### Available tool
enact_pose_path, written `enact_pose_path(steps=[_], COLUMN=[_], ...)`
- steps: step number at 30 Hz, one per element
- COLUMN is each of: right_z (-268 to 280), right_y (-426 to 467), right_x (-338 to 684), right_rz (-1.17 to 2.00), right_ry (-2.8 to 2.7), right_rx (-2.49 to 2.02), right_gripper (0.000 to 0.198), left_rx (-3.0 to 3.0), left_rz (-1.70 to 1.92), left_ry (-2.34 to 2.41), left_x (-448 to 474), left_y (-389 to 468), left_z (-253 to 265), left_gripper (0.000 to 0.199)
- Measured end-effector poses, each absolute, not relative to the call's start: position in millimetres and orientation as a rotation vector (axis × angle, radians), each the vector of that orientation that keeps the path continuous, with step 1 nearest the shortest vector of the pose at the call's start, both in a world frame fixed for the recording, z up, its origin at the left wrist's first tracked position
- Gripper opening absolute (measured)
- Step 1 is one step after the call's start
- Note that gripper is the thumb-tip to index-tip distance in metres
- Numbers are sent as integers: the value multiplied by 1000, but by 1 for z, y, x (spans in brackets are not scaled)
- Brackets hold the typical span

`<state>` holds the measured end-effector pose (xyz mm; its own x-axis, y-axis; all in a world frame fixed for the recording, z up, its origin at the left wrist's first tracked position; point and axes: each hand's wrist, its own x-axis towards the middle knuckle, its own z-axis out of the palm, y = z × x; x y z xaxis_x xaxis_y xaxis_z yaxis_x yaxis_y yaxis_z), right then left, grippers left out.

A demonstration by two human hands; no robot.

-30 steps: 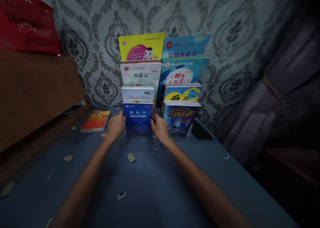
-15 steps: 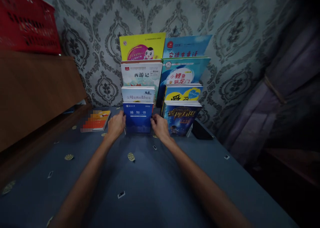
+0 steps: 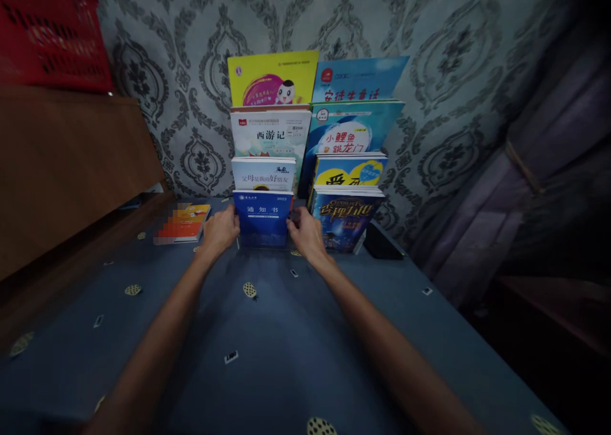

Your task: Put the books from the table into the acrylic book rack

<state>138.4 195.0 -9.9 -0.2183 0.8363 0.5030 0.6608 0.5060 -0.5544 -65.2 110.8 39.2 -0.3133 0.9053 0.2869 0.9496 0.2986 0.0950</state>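
Note:
Between my two hands a small dark blue booklet [image 3: 263, 230] stands upright at the front of the left row of books. My left hand [image 3: 220, 229] is closed on its left edge, and my right hand [image 3: 305, 231] pinches its right edge. Right behind it stands a pale blue book [image 3: 262, 168], then a white book [image 3: 272, 126] and a tall yellow book [image 3: 296, 72]. To the right of my right hand is the front book of the other row, a dark blue storybook [image 3: 344, 225]. Behind that rise a yellow and blue book [image 3: 351, 171] and a teal book [image 3: 382, 126].
An orange book [image 3: 193, 222] lies flat on the blue tablecloth [image 3: 191, 359], left of my left hand. A flat black object [image 3: 382, 244] lies by the right row. A red basket [image 3: 57, 41] sits on a brown wooden cabinet [image 3: 71, 168]. A curtain [image 3: 496, 219] hangs at the right.
The view has tilted slightly, so the table and books sit a little higher. My hands stay at the two edges of the blue booklet, whose top leans slightly differently.

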Motion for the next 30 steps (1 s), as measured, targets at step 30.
enact_pose_path(steps=[30], right_z=[-23], right_y=[169], right_x=[139], right_rz=[431], right_ry=[-1921], right_rx=[-1181], right_gripper=[23], left_rx=[-1983], left_rz=[-346], left_ry=[-2385], left_x=[-87], left_y=[110], left_z=[39], left_gripper=[39])
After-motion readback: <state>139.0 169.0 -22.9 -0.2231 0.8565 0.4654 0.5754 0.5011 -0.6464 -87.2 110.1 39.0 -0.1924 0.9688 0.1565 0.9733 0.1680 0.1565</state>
